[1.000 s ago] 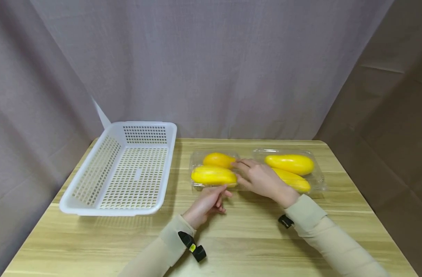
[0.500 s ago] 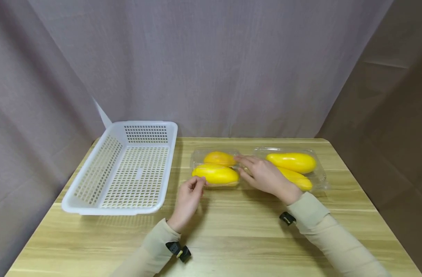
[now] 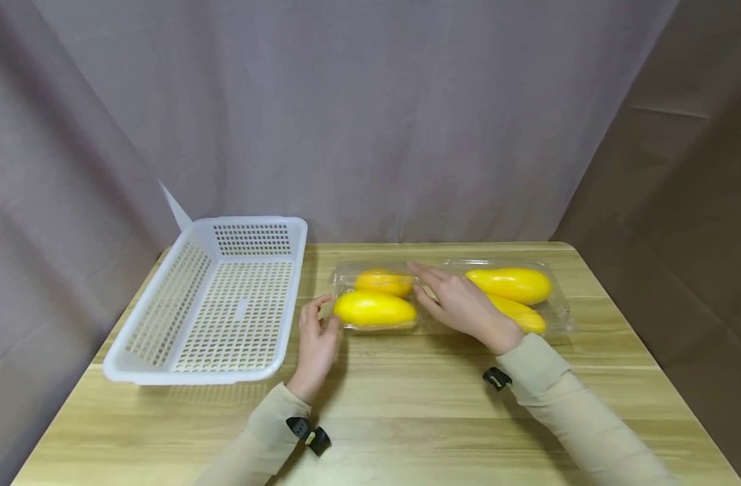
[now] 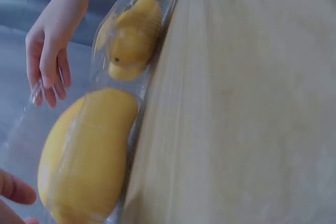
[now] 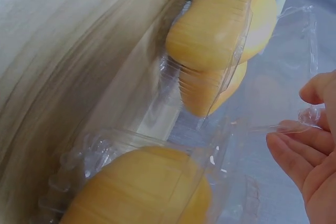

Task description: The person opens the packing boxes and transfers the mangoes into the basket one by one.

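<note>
Yellow mangoes (image 3: 375, 309) lie in a clear plastic clamshell box (image 3: 370, 328) at mid-table. Its lid (image 5: 278, 77) stands raised in the right wrist view. My right hand (image 3: 461, 304) is at the box's right end, its thumb and fingertips pinching the lid's corner. My left hand (image 3: 316, 344) is by the left end with thumb and fingers apart, holding nothing; in the left wrist view its fingertips (image 4: 18, 188) are beside the mangoes. A second clear box (image 3: 559, 304) with yellow mangoes (image 3: 510, 286) sits to the right, partly hidden behind my right hand.
A white perforated plastic basket (image 3: 294, 324) stands at the left of the wooden table (image 3: 395, 418), close to my left hand. A grey curtain (image 3: 370, 121) hangs behind the table, and a brown cloth (image 3: 680, 202) hangs at the right.
My left hand has moved left from the box's front to its left end, and its fingers have spread. The right hand stays at the right end, raised slightly with the lid.
</note>
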`<state>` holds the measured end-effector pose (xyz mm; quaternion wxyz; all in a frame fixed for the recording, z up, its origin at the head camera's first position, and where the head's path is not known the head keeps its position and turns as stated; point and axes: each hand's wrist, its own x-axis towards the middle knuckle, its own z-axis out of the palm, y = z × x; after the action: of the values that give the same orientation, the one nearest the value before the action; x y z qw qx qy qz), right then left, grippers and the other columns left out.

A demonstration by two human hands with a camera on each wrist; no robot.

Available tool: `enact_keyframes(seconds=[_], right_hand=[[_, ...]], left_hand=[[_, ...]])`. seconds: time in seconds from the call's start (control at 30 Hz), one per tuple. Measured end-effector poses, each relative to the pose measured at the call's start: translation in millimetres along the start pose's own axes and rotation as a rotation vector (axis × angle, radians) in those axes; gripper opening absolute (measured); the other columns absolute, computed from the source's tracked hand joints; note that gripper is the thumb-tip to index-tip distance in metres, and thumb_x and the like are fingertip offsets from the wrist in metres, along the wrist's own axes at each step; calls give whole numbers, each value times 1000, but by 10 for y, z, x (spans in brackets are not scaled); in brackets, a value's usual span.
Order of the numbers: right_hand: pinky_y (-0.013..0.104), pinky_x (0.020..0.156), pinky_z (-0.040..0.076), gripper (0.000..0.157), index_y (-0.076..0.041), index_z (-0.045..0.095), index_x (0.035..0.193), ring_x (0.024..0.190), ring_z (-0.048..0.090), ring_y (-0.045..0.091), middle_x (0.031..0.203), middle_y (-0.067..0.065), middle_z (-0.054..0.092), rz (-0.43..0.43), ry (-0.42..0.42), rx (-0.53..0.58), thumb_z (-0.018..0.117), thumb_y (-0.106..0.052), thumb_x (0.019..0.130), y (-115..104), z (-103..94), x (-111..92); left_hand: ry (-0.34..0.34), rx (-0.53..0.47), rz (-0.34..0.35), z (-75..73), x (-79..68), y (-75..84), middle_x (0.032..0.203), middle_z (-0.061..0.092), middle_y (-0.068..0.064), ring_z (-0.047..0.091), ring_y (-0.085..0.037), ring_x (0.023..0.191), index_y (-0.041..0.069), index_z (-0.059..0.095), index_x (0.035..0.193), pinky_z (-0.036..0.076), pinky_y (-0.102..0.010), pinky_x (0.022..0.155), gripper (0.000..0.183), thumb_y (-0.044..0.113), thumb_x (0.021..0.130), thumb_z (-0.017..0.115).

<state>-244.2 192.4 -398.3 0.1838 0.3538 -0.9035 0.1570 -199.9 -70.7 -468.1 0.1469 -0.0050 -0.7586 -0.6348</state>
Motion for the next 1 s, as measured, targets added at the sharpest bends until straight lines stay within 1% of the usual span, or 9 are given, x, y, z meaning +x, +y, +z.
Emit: enact_keyframes(seconds=[0.23, 0.3, 0.33, 0.4, 0.47, 0.57, 0.63, 0.87, 1.0], right_hand=[[49, 87, 57, 48, 2, 51, 144, 107, 67, 38, 137, 22, 59, 7, -3, 0, 62, -12, 99, -9, 10, 45], [47, 83, 58, 48, 1, 51, 144, 94, 71, 35, 137, 23, 59, 23, -1, 13, 62, -11, 100, -13, -11, 64], [45, 78, 59, 47, 0, 51, 145, 83, 70, 33, 137, 23, 59, 35, 1, 23, 61, -11, 100, -12, -21, 73], [45, 77, 59, 47, 0, 51, 145, 77, 69, 31, 136, 23, 59, 52, 16, 24, 61, -12, 101, -12, -44, 94], [40, 67, 59, 46, 0, 51, 145, 57, 59, 25, 137, 24, 59, 62, 28, 38, 61, -11, 101, -11, -64, 115], [38, 66, 59, 46, 2, 52, 143, 53, 55, 20, 136, 24, 59, 48, 54, 31, 62, -9, 100, 1, -72, 152], [34, 55, 54, 47, 3, 51, 144, 44, 41, 17, 136, 25, 59, 41, 59, 36, 61, -8, 99, 14, -67, 176], [39, 67, 59, 48, 3, 47, 147, 61, 59, 23, 136, 27, 58, 45, 84, 25, 59, -8, 101, 64, -70, 277], [33, 58, 56, 51, 1, 42, 151, 53, 52, 21, 142, 26, 53, 103, 67, 67, 56, -12, 104, 88, -91, 332]], left_hand=[[-122, -77, -194, -40, 25, -108, 159, 31, -23, 31, -41, 145, 3, 31, 155, 28, -55, 117, 62, 13, 98, 54], [-137, -79, -212, -37, 33, -111, 159, 32, -21, 32, -39, 144, 3, 29, 156, 29, -54, 116, 63, 14, 99, 54], [-142, -78, -211, -34, 39, -112, 158, 34, -21, 34, -39, 144, 3, 29, 156, 30, -54, 116, 63, 15, 99, 54], [-147, -73, -210, -28, 49, -109, 156, 37, -21, 37, -38, 141, 3, 29, 156, 33, -53, 114, 62, 14, 100, 53], [-150, -68, -208, -28, 50, -104, 153, 40, -21, 40, -38, 138, 4, 30, 156, 36, -52, 112, 61, 13, 100, 53], [-158, -60, -196, -38, 40, -103, 152, 41, -22, 42, -40, 136, 2, 30, 155, 38, -53, 111, 60, 11, 100, 52], [-164, -59, -200, -48, 29, -100, 151, 41, -23, 42, -41, 137, 2, 30, 155, 39, -53, 110, 60, 10, 100, 52], [-173, -35, -207, -76, 9, -89, 151, 42, -23, 44, -41, 135, 3, 31, 155, 41, -53, 109, 59, 9, 99, 52], [-176, -22, -200, -92, 12, -83, 150, 42, -24, 45, -42, 134, 1, 32, 154, 40, -53, 109, 59, 9, 99, 52]])
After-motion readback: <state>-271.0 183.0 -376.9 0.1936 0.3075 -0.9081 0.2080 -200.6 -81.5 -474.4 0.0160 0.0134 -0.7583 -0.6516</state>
